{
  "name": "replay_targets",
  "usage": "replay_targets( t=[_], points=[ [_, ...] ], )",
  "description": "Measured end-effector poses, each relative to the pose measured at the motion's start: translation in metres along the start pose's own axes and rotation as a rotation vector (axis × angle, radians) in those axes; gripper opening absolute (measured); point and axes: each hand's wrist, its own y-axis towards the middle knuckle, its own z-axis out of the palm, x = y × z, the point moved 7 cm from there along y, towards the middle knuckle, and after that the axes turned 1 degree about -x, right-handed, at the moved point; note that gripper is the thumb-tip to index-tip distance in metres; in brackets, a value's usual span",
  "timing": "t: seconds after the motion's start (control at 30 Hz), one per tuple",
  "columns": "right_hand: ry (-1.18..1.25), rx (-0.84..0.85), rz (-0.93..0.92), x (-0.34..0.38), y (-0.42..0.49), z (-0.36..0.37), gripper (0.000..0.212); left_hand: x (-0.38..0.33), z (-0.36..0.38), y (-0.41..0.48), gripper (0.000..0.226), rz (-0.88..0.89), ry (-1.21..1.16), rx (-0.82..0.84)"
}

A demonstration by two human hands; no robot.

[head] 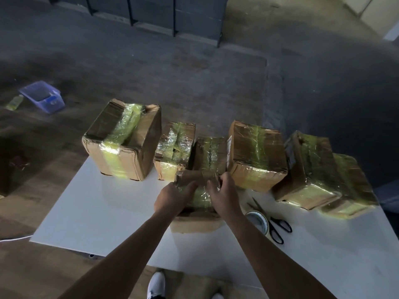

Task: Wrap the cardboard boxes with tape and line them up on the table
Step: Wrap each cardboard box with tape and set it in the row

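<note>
A small cardboard box [197, 221] with yellowish clear tape over its top sits near the middle of the white table [108, 203]. My left hand [172, 198] grips its left top edge. My right hand [222, 196] holds its right top edge, fingers curled over the tape. Behind it, several taped boxes stand in a row: a large one [123, 143] at the left, two small ones [174, 149] [210, 154], a medium one [254, 154], and two more [308, 169] [349, 186] at the right. A tape roll [258, 221] lies right of my forearm.
Black-handled scissors [274, 223] lie beside the tape roll. On the floor at the far left are a blue plastic tray [43, 96] and a small bottle [14, 102]. Dark shelving [151, 14] stands at the back. My white shoes [156, 285] show under the near table edge.
</note>
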Motion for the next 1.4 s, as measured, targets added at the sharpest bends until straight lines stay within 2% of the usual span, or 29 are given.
replay_targets(
  t=[0.07,0.2,0.33,0.4,0.43,0.53,0.57,0.67,0.73,0.8,0.87,1.03,1.1,1.13,1.2,1.23,1.3,1.33,1.4],
  points=[
    [0.046,0.001,0.007,-0.002,-0.001,-0.002,0.016,0.002,0.002,0.001,0.067,-0.009,0.003,-0.001],
    [0.205,0.112,0.087,-0.012,-0.004,-0.003,0.008,0.006,-0.001,0.008,0.067,-0.027,0.005,0.007],
    [0.081,0.228,0.054,-0.014,-0.011,0.001,0.044,0.001,-0.006,0.011,0.065,-0.019,-0.018,-0.026],
    [0.047,0.192,0.028,-0.012,-0.012,0.0,0.047,-0.009,-0.007,0.006,0.066,0.047,-0.047,-0.044],
    [0.044,0.171,0.024,-0.01,-0.013,-0.001,0.046,-0.013,-0.005,0.004,0.074,0.086,-0.034,-0.016],
    [0.004,0.17,0.015,-0.008,-0.015,0.0,0.052,-0.019,0.003,0.0,0.117,0.152,-0.019,0.13],
    [-0.015,0.186,0.006,-0.008,-0.016,0.001,0.055,-0.019,0.004,0.0,0.123,0.156,-0.046,0.158],
    [-0.023,0.253,0.009,-0.007,-0.015,0.005,0.053,-0.017,0.004,0.002,0.112,0.152,-0.137,0.192],
    [0.029,0.282,0.039,-0.012,-0.011,0.003,0.038,-0.016,0.001,0.004,0.101,0.145,-0.193,0.181],
    [0.179,0.289,0.105,-0.019,-0.009,-0.004,0.02,-0.014,-0.003,0.006,0.096,0.15,-0.268,0.171],
    [0.347,0.286,0.182,-0.027,-0.009,-0.009,0.023,-0.011,-0.005,0.007,0.094,0.165,-0.328,0.181],
    [0.371,0.219,0.109,-0.021,-0.009,-0.013,0.003,0.01,0.008,-0.002,0.09,0.027,-0.679,0.378],
    [0.353,0.261,0.135,-0.022,-0.009,-0.01,0.015,0.016,0.012,-0.005,0.09,0.023,-0.735,0.418],
    [0.341,0.296,0.169,-0.025,-0.01,-0.009,0.028,0.018,0.012,-0.005,0.091,0.026,-0.739,0.436],
    [0.294,0.337,0.228,-0.033,-0.011,-0.006,0.06,0.015,0.009,-0.006,0.101,0.023,-0.67,0.457],
    [0.256,0.328,0.25,-0.037,-0.01,-0.005,0.068,0.012,0.004,-0.004,0.107,0.041,-0.56,0.425],
    [0.178,0.295,0.275,-0.038,-0.008,-0.004,0.08,0.002,-0.016,0.001,0.107,0.155,-0.199,0.235],
    [0.154,0.288,0.279,-0.037,-0.007,-0.001,0.084,-0.007,-0.024,0.001,0.097,0.231,-0.06,0.146],
    [0.104,0.286,0.266,-0.032,-0.006,0.004,0.08,-0.025,-0.032,-0.002,0.052,0.273,0.024,0.072]
  ],
)
